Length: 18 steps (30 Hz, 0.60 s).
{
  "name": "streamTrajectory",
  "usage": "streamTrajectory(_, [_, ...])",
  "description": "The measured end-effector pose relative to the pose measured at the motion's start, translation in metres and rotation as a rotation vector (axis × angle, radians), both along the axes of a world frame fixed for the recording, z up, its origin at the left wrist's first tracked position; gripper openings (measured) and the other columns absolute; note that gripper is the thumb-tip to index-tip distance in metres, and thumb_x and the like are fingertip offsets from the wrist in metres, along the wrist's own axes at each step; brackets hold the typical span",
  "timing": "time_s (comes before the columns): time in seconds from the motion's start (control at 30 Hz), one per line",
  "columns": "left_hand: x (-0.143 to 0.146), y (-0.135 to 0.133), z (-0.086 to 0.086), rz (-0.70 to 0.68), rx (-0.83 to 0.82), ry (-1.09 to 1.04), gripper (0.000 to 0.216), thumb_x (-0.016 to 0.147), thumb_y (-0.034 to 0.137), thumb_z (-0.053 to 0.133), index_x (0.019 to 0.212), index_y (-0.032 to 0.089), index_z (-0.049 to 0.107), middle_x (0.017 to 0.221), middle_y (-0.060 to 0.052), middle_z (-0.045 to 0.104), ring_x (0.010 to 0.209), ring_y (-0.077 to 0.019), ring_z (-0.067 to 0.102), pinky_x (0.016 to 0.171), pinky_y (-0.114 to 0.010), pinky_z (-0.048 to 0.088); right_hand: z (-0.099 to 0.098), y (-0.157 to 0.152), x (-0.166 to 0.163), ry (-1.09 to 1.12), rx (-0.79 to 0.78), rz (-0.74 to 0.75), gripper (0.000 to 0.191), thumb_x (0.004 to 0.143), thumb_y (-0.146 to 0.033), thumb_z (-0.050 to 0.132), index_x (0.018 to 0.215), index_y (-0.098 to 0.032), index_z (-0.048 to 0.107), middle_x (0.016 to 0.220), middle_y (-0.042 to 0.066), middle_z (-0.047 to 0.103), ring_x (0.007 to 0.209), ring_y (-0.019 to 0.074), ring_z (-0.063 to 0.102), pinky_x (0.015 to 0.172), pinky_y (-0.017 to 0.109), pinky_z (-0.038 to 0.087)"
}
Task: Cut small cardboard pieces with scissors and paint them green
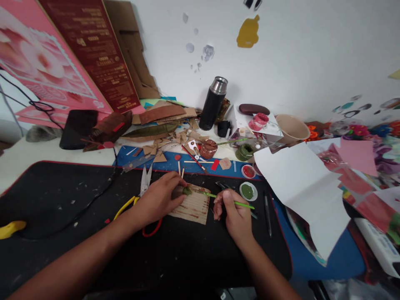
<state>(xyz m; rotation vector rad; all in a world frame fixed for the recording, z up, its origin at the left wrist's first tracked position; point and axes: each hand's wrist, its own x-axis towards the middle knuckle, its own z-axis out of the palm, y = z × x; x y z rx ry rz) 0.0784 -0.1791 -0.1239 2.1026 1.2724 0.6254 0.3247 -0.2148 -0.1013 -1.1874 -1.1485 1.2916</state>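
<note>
My left hand [162, 196] rests at the left edge of a piece of brown-streaked corrugated cardboard [193, 208] on the black mat. Its thumb and forefinger close about a small green piece [187, 190], whose exact shape is partly hidden. In my right hand [234, 212] is a thin green paintbrush [244, 205], pinched so that its tip points left to the green piece. Scissors [145, 181] with yellow and red handles lie partly under my left forearm. A white lid of green paint [248, 191] sits just beyond my right hand.
Behind the mat stand a brown paint jar [208, 149], a green paint jar [244, 152] and a black thermos [213, 104]. Cardboard scraps [162, 114] pile up at the back. A black pen [268, 214] and a folded white sheet [303, 183] lie to the right.
</note>
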Motion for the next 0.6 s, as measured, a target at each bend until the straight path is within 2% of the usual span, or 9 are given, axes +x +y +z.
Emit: streamTrajectory(0.6, [0.0005, 0.0002, -0.0006, 0.004, 0.001, -0.011, 0.016, 0.092, 0.026, 0.066, 0.108, 0.023, 0.065, 0.115, -0.007, 0.066, 0.114, -0.0272, 0.064, 0.103, -0.045, 0.054, 0.0060, -0.0009, 0.0066, 0.009, 0.001, -0.028, 0.050, 0.100, -0.061, 0.063, 0.075, -0.018, 0.066, 0.049, -0.003, 0.055, 0.041, 0.0131, 0.056, 0.042, 0.023, 0.043])
